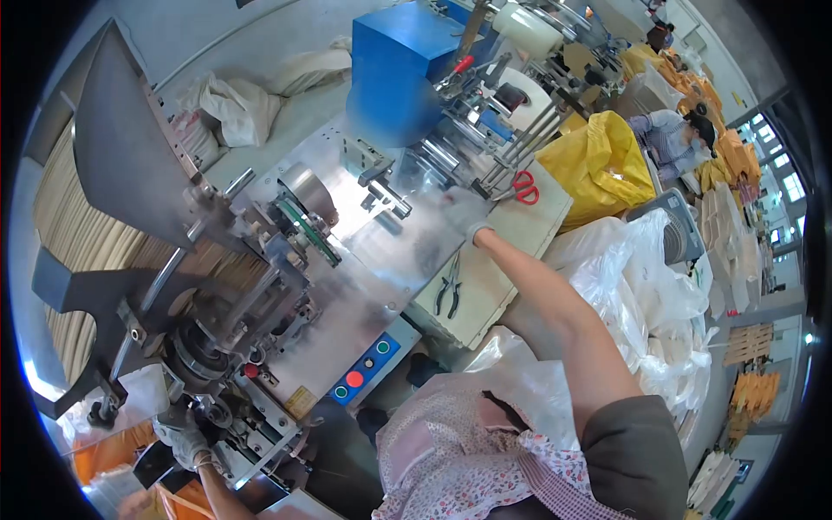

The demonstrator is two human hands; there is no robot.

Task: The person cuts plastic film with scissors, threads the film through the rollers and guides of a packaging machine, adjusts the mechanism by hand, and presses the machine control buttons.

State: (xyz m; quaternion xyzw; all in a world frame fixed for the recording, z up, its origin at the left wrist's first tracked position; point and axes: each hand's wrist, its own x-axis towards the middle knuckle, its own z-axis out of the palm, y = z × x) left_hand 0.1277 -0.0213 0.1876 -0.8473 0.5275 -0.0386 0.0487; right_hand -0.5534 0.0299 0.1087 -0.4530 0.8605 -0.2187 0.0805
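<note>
My right hand (464, 212), in a pale glove, reaches over the right end of the metal machine table (364, 277), beside the rollers (440, 154). It is blurred, and its fingers and anything in them cannot be made out. My left hand (184, 440), also gloved, is at the lower left by the machine's lower mechanism (251, 433); its fingers are partly hidden against the dark parts. Red-handled scissors (525, 188) and dark pliers (449, 290) lie on the cream board to the right. A stack of pale sticks (82, 251) fills the holder at the left.
A control panel (367, 368) with a red button faces me. Behind the table stands a blue box (399, 78). At the right are a yellow bag (598, 169) and clear plastic bags (650, 295). Another person (672, 143) is farther back.
</note>
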